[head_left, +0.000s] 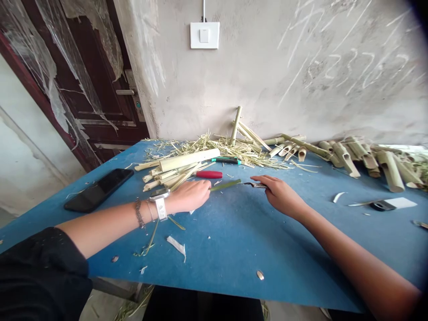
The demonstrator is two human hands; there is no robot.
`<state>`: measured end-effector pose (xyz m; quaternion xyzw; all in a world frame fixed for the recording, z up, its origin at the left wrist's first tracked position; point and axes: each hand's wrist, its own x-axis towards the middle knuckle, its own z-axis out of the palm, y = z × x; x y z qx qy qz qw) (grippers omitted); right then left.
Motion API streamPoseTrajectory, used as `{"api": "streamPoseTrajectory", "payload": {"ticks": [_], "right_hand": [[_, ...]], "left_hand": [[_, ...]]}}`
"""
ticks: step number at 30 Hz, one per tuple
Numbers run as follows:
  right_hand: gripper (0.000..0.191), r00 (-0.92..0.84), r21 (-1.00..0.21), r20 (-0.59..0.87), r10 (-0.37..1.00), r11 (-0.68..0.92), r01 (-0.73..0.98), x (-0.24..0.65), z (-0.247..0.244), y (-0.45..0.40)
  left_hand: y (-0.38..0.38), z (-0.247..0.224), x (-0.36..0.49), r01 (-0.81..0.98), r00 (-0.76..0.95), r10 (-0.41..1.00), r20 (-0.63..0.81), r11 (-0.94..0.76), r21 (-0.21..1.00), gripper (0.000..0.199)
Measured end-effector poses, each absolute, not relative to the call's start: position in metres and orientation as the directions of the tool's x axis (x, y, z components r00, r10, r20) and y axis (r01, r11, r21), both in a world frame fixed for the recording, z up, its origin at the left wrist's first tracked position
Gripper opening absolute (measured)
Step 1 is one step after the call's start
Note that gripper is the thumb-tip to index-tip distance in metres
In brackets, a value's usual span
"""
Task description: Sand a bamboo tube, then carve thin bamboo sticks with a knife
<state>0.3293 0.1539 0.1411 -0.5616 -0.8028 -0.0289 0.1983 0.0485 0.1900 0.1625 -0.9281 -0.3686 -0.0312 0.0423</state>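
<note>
My left hand lies on the blue board, its fingers pinching one end of a thin green bamboo strip. My right hand grips a small metal-bladed knife, whose tip sits close to the strip's far end. Just beyond my left hand are a pile of split bamboo sticks, a pale bamboo tube and a red-handled tool. A green-and-black handled tool lies on the straw-like shavings.
A black smartphone lies at the board's left. Cut bamboo tube sections are heaped along the wall to the right, near a white card and dark blade. Scraps dot the board. A door stands at left.
</note>
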Motion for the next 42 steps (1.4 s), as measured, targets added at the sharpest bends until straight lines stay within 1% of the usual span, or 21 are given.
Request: {"api": "streamPoseTrajectory", "payload": {"ticks": [4,9,11,13,14,16,18,20,21,24,25,26,27,29,31,33,35,36,38,40,42], "right_hand": [[0.058,-0.294,-0.218,0.332,0.897,0.376,0.901,0.331,0.139,0.155],[0.055,-0.391,-0.240,0.340,0.856,0.480,0.843,0.328,0.132,0.157],[0.054,-0.409,-0.248,0.349,0.843,0.504,0.827,0.327,0.131,0.158],[0.054,-0.410,-0.256,0.366,0.836,0.514,0.819,0.325,0.132,0.157],[0.054,-0.403,-0.258,0.378,0.834,0.512,0.819,0.324,0.133,0.157],[0.053,-0.384,-0.251,0.404,0.830,0.505,0.826,0.322,0.135,0.156],[0.052,-0.374,-0.232,0.419,0.827,0.496,0.837,0.320,0.135,0.156],[0.052,-0.386,-0.204,0.415,0.824,0.497,0.843,0.321,0.132,0.157],[0.051,-0.397,-0.186,0.406,0.823,0.499,0.846,0.322,0.130,0.158],[0.048,-0.418,-0.113,0.374,0.828,0.488,0.866,0.325,0.123,0.162],[0.048,-0.417,-0.080,0.368,0.831,0.475,0.876,0.324,0.124,0.163],[0.047,-0.414,-0.043,0.365,0.834,0.459,0.887,0.322,0.125,0.164],[0.046,-0.413,-0.001,0.368,0.833,0.444,0.896,0.318,0.128,0.165],[0.046,-0.430,0.087,0.385,0.817,0.432,0.898,0.304,0.137,0.166],[0.045,-0.471,0.151,0.399,0.787,0.450,0.880,0.284,0.145,0.168],[0.048,-0.528,0.173,0.382,0.759,0.503,0.847,0.264,0.149,0.168],[0.055,-0.612,0.149,0.291,0.736,0.597,0.788,0.248,0.150,0.168],[0.060,-0.652,0.113,0.220,0.725,0.645,0.756,0.244,0.150,0.168],[0.068,-0.696,-0.002,0.075,0.715,0.698,0.716,0.240,0.154,0.171],[0.065,-0.686,-0.130,-0.012,0.727,0.679,0.722,0.241,0.165,0.179],[0.053,-0.666,-0.234,-0.027,0.745,0.643,0.729,0.243,0.179,0.192]], "left_hand": [[0.183,0.162,0.029,0.730,0.659,0.752,0.023,-0.647,0.220,0.031],[0.174,0.159,0.009,0.673,0.637,0.771,0.005,-0.560,0.484,0.027],[0.169,0.157,0.006,0.619,0.618,0.786,-0.024,-0.468,0.631,0.027],[0.165,0.156,0.005,0.531,0.614,0.784,-0.093,-0.322,0.784,0.026],[0.164,0.155,0.005,0.477,0.624,0.771,-0.127,-0.247,0.844,0.026],[0.161,0.155,0.005,0.381,0.652,0.741,-0.160,-0.138,0.914,0.025],[0.160,0.154,0.004,0.329,0.671,0.727,-0.149,-0.112,0.938,0.027],[0.159,0.153,0.001,0.329,0.661,0.746,-0.076,-0.197,0.924,0.028],[0.158,0.153,-0.001,0.351,0.647,0.762,-0.022,-0.272,0.896,0.027],[0.154,0.154,-0.007,0.445,0.610,0.781,0.133,-0.476,0.758,0.023],[0.152,0.154,-0.009,0.463,0.605,0.781,0.154,-0.502,0.731,0.023],[0.151,0.155,-0.010,0.464,0.605,0.781,0.154,-0.503,0.730,0.023],[0.150,0.156,-0.010,0.447,0.608,0.781,0.140,-0.483,0.753,0.023],[0.149,0.156,-0.010,0.372,0.635,0.768,0.080,-0.396,0.839,0.022],[0.150,0.157,-0.010,0.259,0.686,0.728,0.001,-0.246,0.934,0.019],[0.152,0.157,-0.009,0.146,0.724,0.688,-0.044,-0.091,0.985,0.013],[0.153,0.159,-0.010,0.057,0.735,0.677,-0.045,0.003,0.998,0.013],[0.154,0.160,-0.010,0.028,0.732,0.680,-0.038,0.026,0.999,0.014],[0.154,0.162,-0.011,0.000,0.729,0.684,-0.028,0.042,0.999,0.015],[0.154,0.163,-0.010,0.008,0.723,0.690,-0.027,0.031,0.999,0.016],[0.154,0.163,-0.010,0.025,0.707,0.707,-0.012,-0.008,1.000,0.017]]}}
